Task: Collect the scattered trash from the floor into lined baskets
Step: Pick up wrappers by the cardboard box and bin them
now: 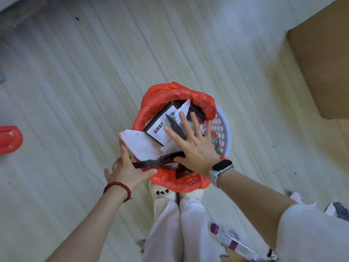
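The lavender perforated basket (pixel 223 129) stood on the pale tiled floor (pixel 75 91) directly in front of the person's slippered feet, lined with a red plastic bag (pixel 177 91) whose edge was folded out over most of the rim, though on the right side the liner had slipped inward and left the basket wall bare. The basket was heaped: a black-edged printed card (pixel 160 127), a white sheet of paper (pixel 139 142) jutting over the left rim, and a dark crinkled wrapper strip (pixel 158 161) lying across the near side. The right hand (pixel 190 146) lay flat on top of the heap, its fingers (pixel 194 123) spread wide and gripping nothing, apparently pressing the pile down so it would sit below the rim. The left hand (pixel 126 169) sat at the near-left edge, its fingers open too, the thumb against the liner and the end of the wrapper strip, seemingly steadying the basket and keeping the paper from sliding off while the other hand pushed. More trash remained on the floor to the person's right: a clear plastic bottle with a purple cap (pixel 232 241) and crumpled scraps (pixel 336 208) near the sleeve. A second red liner (pixel 9 138) showed at the left edge of the view, and a cardboard box (pixel 324 59) stood at the upper right. Collection looked only partly done.
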`<state>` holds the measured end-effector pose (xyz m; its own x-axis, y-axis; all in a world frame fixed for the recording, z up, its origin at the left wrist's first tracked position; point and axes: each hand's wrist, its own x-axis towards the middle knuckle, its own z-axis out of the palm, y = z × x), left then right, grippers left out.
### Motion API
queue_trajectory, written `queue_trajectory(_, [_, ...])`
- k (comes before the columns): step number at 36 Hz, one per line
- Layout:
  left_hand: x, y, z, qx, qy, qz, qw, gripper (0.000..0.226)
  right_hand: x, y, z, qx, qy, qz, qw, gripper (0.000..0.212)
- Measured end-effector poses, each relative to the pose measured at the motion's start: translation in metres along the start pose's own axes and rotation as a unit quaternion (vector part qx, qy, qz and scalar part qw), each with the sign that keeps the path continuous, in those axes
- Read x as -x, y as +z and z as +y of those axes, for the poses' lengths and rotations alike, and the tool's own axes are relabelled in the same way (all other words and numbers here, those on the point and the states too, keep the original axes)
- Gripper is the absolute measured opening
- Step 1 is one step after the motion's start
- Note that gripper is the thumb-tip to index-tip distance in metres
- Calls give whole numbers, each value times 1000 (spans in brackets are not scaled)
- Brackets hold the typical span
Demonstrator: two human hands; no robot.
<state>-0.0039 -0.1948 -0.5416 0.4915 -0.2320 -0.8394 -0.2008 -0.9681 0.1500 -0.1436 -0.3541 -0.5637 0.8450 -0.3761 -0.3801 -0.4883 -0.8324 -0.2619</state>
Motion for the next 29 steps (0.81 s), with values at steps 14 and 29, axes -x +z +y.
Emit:
queue_trajectory(14, [10,5,1,152,138,225,953,65,-29,33,-5,17,13,-186,982,87])
queue_trajectory(29, [-23,33,41,-93,341,290,889,65,21,15,-1,-29,64,-36,997,75])
